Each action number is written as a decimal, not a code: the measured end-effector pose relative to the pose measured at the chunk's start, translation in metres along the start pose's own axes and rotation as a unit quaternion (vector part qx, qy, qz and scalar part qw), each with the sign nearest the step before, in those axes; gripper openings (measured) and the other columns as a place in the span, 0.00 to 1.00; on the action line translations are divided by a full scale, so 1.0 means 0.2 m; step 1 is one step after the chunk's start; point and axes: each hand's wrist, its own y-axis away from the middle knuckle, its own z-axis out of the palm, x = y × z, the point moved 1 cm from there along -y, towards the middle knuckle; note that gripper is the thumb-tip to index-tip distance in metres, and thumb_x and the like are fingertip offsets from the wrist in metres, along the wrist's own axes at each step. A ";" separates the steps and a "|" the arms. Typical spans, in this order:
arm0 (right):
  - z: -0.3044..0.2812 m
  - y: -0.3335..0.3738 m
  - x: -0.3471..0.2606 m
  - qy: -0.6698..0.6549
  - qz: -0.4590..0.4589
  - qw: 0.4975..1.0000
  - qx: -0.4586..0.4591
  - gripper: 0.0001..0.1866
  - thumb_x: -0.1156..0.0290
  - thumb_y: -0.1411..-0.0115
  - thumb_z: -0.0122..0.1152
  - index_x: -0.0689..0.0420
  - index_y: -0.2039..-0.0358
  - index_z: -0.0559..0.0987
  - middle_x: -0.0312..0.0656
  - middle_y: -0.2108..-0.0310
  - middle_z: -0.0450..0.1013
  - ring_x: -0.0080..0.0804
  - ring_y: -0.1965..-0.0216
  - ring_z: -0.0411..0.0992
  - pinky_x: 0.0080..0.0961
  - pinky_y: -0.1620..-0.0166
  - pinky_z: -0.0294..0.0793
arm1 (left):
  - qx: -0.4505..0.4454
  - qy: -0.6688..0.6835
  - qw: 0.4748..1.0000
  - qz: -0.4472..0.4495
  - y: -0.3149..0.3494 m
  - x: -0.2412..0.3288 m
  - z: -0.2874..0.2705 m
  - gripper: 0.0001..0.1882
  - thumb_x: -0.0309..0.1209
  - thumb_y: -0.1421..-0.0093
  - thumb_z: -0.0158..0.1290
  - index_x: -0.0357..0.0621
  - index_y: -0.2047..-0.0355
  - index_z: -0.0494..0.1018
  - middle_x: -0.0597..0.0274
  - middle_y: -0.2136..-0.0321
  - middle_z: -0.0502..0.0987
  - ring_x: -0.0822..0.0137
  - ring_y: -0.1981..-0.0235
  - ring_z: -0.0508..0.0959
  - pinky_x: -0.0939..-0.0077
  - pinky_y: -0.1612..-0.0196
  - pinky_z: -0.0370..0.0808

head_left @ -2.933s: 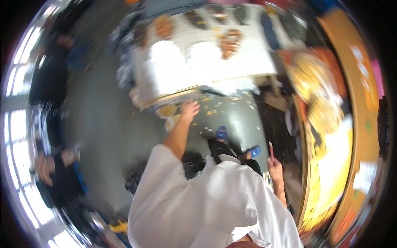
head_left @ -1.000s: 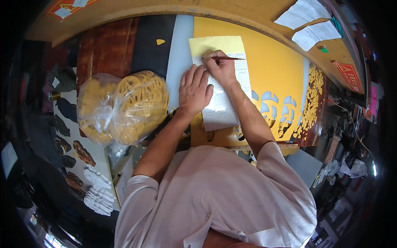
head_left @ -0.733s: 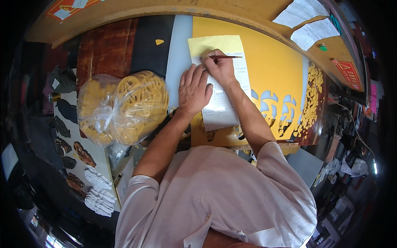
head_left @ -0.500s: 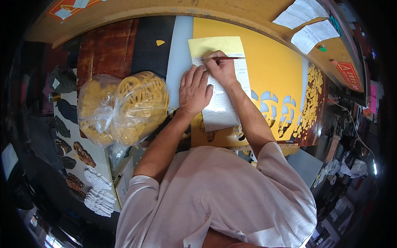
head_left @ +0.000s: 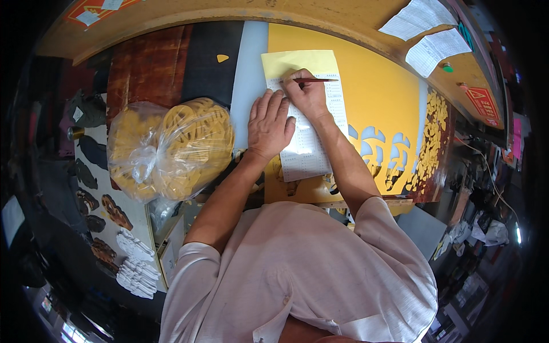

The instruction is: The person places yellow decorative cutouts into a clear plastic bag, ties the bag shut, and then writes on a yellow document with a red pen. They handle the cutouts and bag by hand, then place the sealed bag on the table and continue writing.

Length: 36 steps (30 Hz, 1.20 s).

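Note:
A long printed form (head_left: 306, 150) with a yellow upper end lies on the yellow sheet material (head_left: 377, 74). My right hand (head_left: 306, 98) is closed around a dark red pen (head_left: 318, 80) and rests on the upper part of the form. The pen's writing tip is hard to make out beside my fingers. Flat across the form's left edge, my left hand (head_left: 270, 123) has its fingers stretched out. Part of the print is hidden beneath both hands.
Left of my hands sits a knotted clear plastic bag (head_left: 171, 150) of yellow cut pieces. Small yellow scraps (head_left: 432, 134) are heaped at the right. Cut-out holes (head_left: 374, 148) run along the sheet's near edge. An orange-brown beam (head_left: 229, 12) spans the far side.
Almost nothing differs. The whole view has shifted very slightly, while both hands and the pen keep their places on the form.

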 end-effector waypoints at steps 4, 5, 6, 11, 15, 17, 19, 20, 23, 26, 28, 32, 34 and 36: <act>0.00 0.00 0.00 0.000 0.011 1.000 0.004 0.09 0.68 0.40 0.66 0.61 0.69 0.82 0.42 0.74 0.80 0.27 0.71 0.77 0.26 0.65 0.77 | -0.003 0.000 1.000 0.001 0.00 0.00 0.00 0.27 0.39 0.40 0.57 0.39 0.42 0.74 0.51 0.38 0.71 0.49 0.33 0.65 0.50 0.30 0.58; 0.00 0.00 0.00 0.000 0.021 1.000 0.009 0.09 0.67 0.40 0.66 0.61 0.69 0.82 0.42 0.74 0.80 0.27 0.71 0.77 0.26 0.65 0.77 | 0.002 -0.001 1.000 0.004 0.00 0.00 0.00 0.27 0.39 0.40 0.57 0.38 0.43 0.74 0.51 0.38 0.71 0.49 0.33 0.65 0.50 0.30 0.58; 0.00 -0.01 0.00 -0.006 0.010 1.000 0.011 0.09 0.67 0.40 0.66 0.61 0.69 0.82 0.42 0.74 0.80 0.27 0.71 0.77 0.26 0.65 0.77 | 0.006 -0.001 1.000 0.006 0.00 0.00 0.00 0.26 0.40 0.40 0.57 0.38 0.44 0.75 0.51 0.38 0.71 0.49 0.33 0.65 0.50 0.30 0.58; 0.00 0.00 0.00 0.012 0.009 1.000 0.016 0.10 0.67 0.41 0.66 0.61 0.69 0.82 0.42 0.74 0.80 0.27 0.72 0.77 0.26 0.65 0.77 | 0.003 -0.009 1.000 0.008 0.00 0.00 0.00 0.26 0.40 0.40 0.58 0.37 0.45 0.75 0.51 0.39 0.71 0.48 0.33 0.65 0.50 0.30 0.59; -0.01 0.00 0.01 -0.008 0.046 0.999 0.009 0.08 0.69 0.41 0.65 0.61 0.68 0.82 0.41 0.75 0.80 0.26 0.72 0.76 0.26 0.65 0.76 | 0.004 -0.008 1.000 0.008 0.00 0.00 0.00 0.26 0.40 0.40 0.57 0.37 0.45 0.75 0.51 0.39 0.71 0.48 0.33 0.65 0.49 0.30 0.59; 0.00 -0.01 0.02 -0.060 0.075 0.995 0.028 0.08 0.69 0.42 0.64 0.61 0.69 0.82 0.40 0.75 0.79 0.24 0.72 0.75 0.25 0.65 0.76 | 0.008 -0.008 1.000 0.010 0.00 0.00 0.00 0.26 0.40 0.40 0.57 0.37 0.45 0.75 0.51 0.39 0.71 0.48 0.33 0.65 0.49 0.30 0.59; 0.00 0.00 0.04 -0.076 0.053 0.995 0.037 0.07 0.70 0.42 0.64 0.61 0.69 0.81 0.39 0.75 0.79 0.23 0.72 0.75 0.24 0.65 0.76 | 0.007 -0.009 1.000 0.009 0.00 0.00 0.00 0.25 0.39 0.40 0.58 0.38 0.45 0.75 0.51 0.39 0.70 0.48 0.33 0.64 0.49 0.31 0.60; 0.00 0.00 0.05 -0.074 0.057 0.995 0.042 0.07 0.70 0.42 0.64 0.61 0.69 0.81 0.39 0.75 0.79 0.22 0.71 0.74 0.24 0.65 0.76 | 0.019 -0.004 1.000 0.010 0.00 0.00 0.00 0.24 0.39 0.40 0.58 0.39 0.46 0.75 0.51 0.40 0.71 0.48 0.34 0.65 0.49 0.31 0.60; 0.01 0.00 0.07 -0.110 0.047 0.992 0.042 0.06 0.71 0.41 0.64 0.61 0.69 0.81 0.37 0.75 0.79 0.21 0.72 0.73 0.23 0.66 0.75 | 0.032 0.010 0.999 0.012 0.01 0.01 0.00 0.21 0.36 0.42 0.59 0.41 0.49 0.75 0.53 0.45 0.72 0.48 0.38 0.67 0.50 0.32 0.60; 0.01 0.00 0.07 -0.084 0.060 0.994 0.026 0.08 0.69 0.40 0.66 0.61 0.67 0.82 0.36 0.75 0.78 0.20 0.72 0.72 0.22 0.66 0.74 | 0.033 0.015 0.999 0.028 0.01 0.00 -0.01 0.18 0.35 0.44 0.59 0.43 0.54 0.75 0.55 0.49 0.71 0.49 0.41 0.68 0.48 0.34 0.62; 0.00 0.00 0.05 -0.103 0.046 0.994 0.014 0.09 0.68 0.39 0.67 0.61 0.65 0.82 0.35 0.74 0.78 0.19 0.71 0.72 0.22 0.66 0.74 | 0.040 0.005 0.999 0.034 0.01 0.00 -0.01 0.17 0.35 0.44 0.59 0.44 0.56 0.74 0.57 0.51 0.71 0.51 0.43 0.68 0.45 0.35 0.63; -0.02 0.03 -0.02 -0.118 0.041 0.992 0.017 0.10 0.67 0.37 0.67 0.61 0.63 0.82 0.35 0.71 0.78 0.18 0.70 0.72 0.21 0.65 0.75 | 0.046 0.013 0.998 0.031 0.01 0.01 -0.01 0.17 0.35 0.45 0.60 0.44 0.56 0.74 0.57 0.51 0.71 0.51 0.43 0.69 0.46 0.35 0.63; -0.03 0.07 -0.04 -0.094 0.034 0.995 0.015 0.09 0.68 0.36 0.66 0.61 0.62 0.82 0.35 0.71 0.78 0.18 0.70 0.73 0.21 0.64 0.75 | 0.044 0.013 0.999 0.029 0.00 0.01 -0.01 0.17 0.35 0.45 0.60 0.44 0.56 0.74 0.57 0.51 0.71 0.51 0.43 0.69 0.47 0.35 0.63; -0.02 0.10 -0.05 -0.071 -0.010 0.997 0.014 0.08 0.69 0.36 0.65 0.60 0.62 0.82 0.35 0.70 0.79 0.18 0.69 0.74 0.21 0.64 0.76 | 0.046 0.015 0.998 0.026 0.00 0.02 -0.02 0.18 0.33 0.46 0.60 0.44 0.55 0.75 0.56 0.51 0.72 0.50 0.43 0.69 0.49 0.35 0.63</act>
